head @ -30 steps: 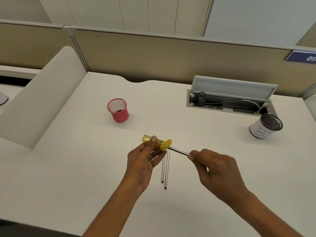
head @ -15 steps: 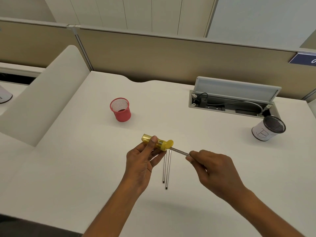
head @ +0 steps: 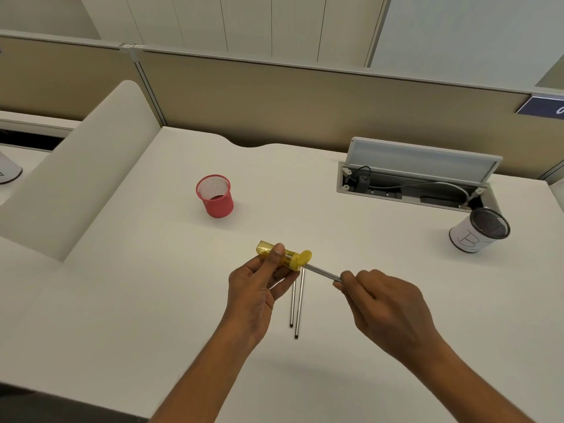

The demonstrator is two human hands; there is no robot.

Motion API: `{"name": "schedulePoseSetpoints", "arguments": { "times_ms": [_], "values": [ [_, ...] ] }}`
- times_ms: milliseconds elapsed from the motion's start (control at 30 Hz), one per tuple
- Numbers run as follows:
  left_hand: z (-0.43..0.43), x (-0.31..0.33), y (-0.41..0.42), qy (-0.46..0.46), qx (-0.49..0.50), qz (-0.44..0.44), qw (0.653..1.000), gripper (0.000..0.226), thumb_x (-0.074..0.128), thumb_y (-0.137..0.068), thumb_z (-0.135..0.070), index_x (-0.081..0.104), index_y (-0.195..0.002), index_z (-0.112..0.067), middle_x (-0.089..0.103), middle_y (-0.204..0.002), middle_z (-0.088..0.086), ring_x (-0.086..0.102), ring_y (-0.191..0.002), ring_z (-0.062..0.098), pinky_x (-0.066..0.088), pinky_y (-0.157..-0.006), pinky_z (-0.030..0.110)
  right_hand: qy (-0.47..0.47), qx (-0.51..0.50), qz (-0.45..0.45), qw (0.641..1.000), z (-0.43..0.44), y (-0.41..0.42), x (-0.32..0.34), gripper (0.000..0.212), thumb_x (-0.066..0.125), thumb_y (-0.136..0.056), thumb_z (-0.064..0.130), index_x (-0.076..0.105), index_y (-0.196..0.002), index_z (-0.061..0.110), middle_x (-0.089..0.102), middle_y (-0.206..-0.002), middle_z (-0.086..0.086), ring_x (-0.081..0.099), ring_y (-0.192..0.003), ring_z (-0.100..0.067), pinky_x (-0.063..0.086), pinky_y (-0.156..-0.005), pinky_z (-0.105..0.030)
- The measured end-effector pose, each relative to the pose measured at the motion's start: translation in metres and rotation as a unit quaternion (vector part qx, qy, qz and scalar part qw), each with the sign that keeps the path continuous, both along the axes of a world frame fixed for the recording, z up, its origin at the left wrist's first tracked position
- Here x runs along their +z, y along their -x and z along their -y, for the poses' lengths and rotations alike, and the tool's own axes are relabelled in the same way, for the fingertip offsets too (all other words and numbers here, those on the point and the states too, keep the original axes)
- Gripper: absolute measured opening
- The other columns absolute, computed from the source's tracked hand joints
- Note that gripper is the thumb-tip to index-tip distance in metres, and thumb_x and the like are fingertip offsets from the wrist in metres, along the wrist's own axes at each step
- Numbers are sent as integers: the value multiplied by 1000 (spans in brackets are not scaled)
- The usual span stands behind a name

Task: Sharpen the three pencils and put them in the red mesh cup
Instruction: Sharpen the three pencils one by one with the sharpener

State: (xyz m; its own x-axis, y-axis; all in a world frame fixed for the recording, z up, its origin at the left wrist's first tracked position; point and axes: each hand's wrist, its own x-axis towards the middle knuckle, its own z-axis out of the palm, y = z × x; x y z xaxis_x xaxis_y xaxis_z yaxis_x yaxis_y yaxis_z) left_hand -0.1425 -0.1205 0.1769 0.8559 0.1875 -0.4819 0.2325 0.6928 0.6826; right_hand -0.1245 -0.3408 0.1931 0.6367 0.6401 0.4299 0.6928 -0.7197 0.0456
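Since 0.5 s ago almost nothing has shifted. 1 pencil (head: 322,272) sits tip-first in the yellow sharpener (head: 283,256), held above the desk (head: 146,300). The left hand (head: 256,288) grips the sharpener, thumb on top. The right hand (head: 384,303) pinches the pencil's rear end. 2 more pencils (head: 298,309) lie side by side beneath. The red mesh cup (head: 215,196) stands upright, well apart, far-left. A white-wrapped cup (head: 476,236) stands beside the open cable tray (head: 412,190).

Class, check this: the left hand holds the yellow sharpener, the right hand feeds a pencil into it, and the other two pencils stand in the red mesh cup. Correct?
Not quite. The head view shows the other two pencils lying on the desk, not in the red mesh cup. The rest holds.
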Motion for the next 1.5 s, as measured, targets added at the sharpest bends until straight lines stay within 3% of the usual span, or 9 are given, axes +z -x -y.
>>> {"name": "schedulePoseSetpoints", "arguments": {
  "times_ms": [233,400,567,767,1000,1167,1300,1367,1500],
  "values": [
    [-4,0,-1,-32,-14,10,999,24,83,-76,-28,86,-88,-8,82,-99,19,81,-93,28,65,-77,34,-315,-156,-562,748,-10,-4,14,36,68,-95,45,74,-68,21,35,-50,9,29,-45,-9,26,-48,-20],
    [0,-2,-2,1,1,0,1000,27,85,-75,-28,85,-91,-6,81,-106,22,80,-99,31,65,-77,33,-85,-27,-152,984,-4,-2,13,18,67,-97,33,73,-93,17,57,-67,8,53,-51,-15,43,-43,-27],
    [-3,1,-4,-13,2,15,1000,29,86,-74,-30,85,-90,-6,81,-104,22,80,-99,32,65,-78,34,-87,-23,-142,986,-10,-2,8,30,58,-102,30,70,-79,17,41,-56,4,38,-44,-20,31,-39,-30],
    [-5,2,-2,-43,-16,18,999,25,83,-76,-30,86,-89,-9,82,-98,17,81,-94,29,65,-78,34,-352,-172,-682,618,-13,-13,24,31,71,-93,41,80,-81,14,46,-54,3,23,-46,-16,21,-43,-22],
    [-1,1,-2,-11,4,2,1000,25,85,-76,-27,85,-89,-7,81,-103,21,80,-99,31,65,-78,33,-64,31,-79,994,-3,-7,6,19,64,-99,23,72,-90,9,55,-68,0,48,-50,-21,42,-41,-32],
    [-2,2,-2,-38,-2,15,999,28,85,-74,-33,86,-88,-9,82,-99,19,81,-95,29,65,-78,33,-177,-17,-248,952,-11,0,4,30,63,-101,25,70,-75,12,42,-53,1,34,-44,-15,30,-43,-26],
    [-5,1,1,-44,-18,24,999,31,85,-72,-34,86,-89,-8,82,-96,16,81,-93,27,65,-78,33,-370,-142,-652,646,-7,-15,18,27,73,-93,31,80,-78,11,51,-52,0,28,-43,-14,23,-43,-21],
    [-4,2,-1,-50,-9,28,998,31,86,-72,-34,86,-89,-9,82,-97,17,81,-93,29,65,-79,34,-356,-125,-654,656,-8,-16,20,20,75,-92,31,80,-81,15,65,-58,-3,31,-42,-15,25,-43,-22],
    [-4,5,-6,-60,17,25,998,27,85,-73,-32,86,-89,-9,82,-99,19,80,-96,33,65,-78,35,-257,-50,-360,895,-9,-9,12,7,77,-89,26,70,-87,26,70,-71,10,54,-50,-10,42,-52,-16]
  ]
}}
